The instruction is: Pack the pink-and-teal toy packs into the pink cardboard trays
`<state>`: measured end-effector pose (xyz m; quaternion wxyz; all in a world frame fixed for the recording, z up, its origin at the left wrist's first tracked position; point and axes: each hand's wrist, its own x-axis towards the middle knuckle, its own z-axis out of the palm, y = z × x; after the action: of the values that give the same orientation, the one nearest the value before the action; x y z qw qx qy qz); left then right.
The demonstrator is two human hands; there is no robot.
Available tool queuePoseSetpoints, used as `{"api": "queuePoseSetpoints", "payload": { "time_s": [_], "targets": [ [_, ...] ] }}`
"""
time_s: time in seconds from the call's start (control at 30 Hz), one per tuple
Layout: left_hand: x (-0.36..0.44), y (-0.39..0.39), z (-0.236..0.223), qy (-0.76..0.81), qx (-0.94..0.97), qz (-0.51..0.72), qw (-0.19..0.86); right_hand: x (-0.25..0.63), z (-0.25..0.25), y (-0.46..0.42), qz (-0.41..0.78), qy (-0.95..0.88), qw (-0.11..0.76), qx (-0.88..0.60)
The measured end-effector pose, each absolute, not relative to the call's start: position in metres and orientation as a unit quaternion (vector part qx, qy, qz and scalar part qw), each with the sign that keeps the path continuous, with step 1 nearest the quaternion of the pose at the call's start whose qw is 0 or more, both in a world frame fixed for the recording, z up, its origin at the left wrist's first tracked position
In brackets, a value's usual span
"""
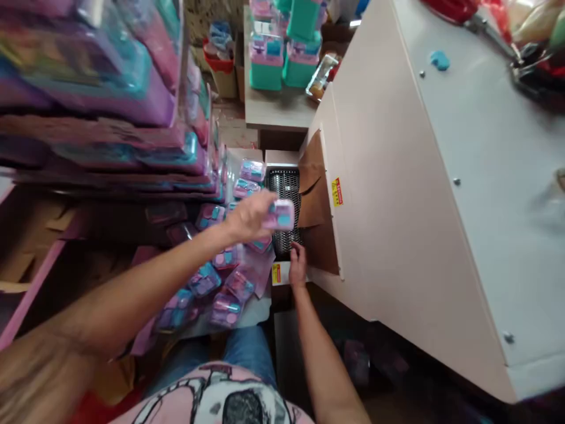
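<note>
My left hand (251, 215) grips a small pink-and-blue plastic case (281, 215) and holds it over the black mesh conveyor (286, 184). The case is a little smeared by motion. Close to the conveyor's near end is my right hand (298, 265), open, its fingers loosely bent and nothing visible in them. Several similar cases in clear film, such as this wrapped case (226, 310), lie on the surface left of the conveyor. Brown flaps (311, 200) hang over the machine's opening at the conveyor's right side.
A large white machine (379, 153) fills the right side, with red-handled pliers (477, 23) on top. Stacked purple-and-blue boxes (106, 88) rise at the left. Green-and-pink containers (266, 65) stand on a table (278, 112) at the back, near a bin (223, 73).
</note>
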<state>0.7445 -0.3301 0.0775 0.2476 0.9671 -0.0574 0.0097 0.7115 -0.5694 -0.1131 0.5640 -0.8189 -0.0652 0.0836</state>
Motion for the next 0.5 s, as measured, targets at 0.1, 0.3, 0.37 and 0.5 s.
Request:
{"api": "queuePoseSetpoints", "payload": {
  "time_s": [0.1, 0.3, 0.37, 0.5],
  "targets": [
    [0.677, -0.357, 0.047, -0.098, 0.957, -0.039, 0.269, 0.675, -0.083, -0.598, 0.125, -0.070, 0.589, -0.795],
    [0.646, -0.401, 0.025, -0.240, 0.912, -0.091, 0.319, 0.649, -0.050, -0.635, 0.240, -0.197, 0.530, -0.789],
    [0.650, -0.405, 0.022, -0.282, 0.908, -0.108, 0.290, 0.654, -0.053, -0.632, 0.251, -0.201, 0.518, -0.793],
    [0.633, -0.394, 0.019, -0.211, 0.935, -0.102, 0.265, 0.659, -0.059, -0.601, 0.214, -0.242, 0.492, -0.809]
  ]
}}
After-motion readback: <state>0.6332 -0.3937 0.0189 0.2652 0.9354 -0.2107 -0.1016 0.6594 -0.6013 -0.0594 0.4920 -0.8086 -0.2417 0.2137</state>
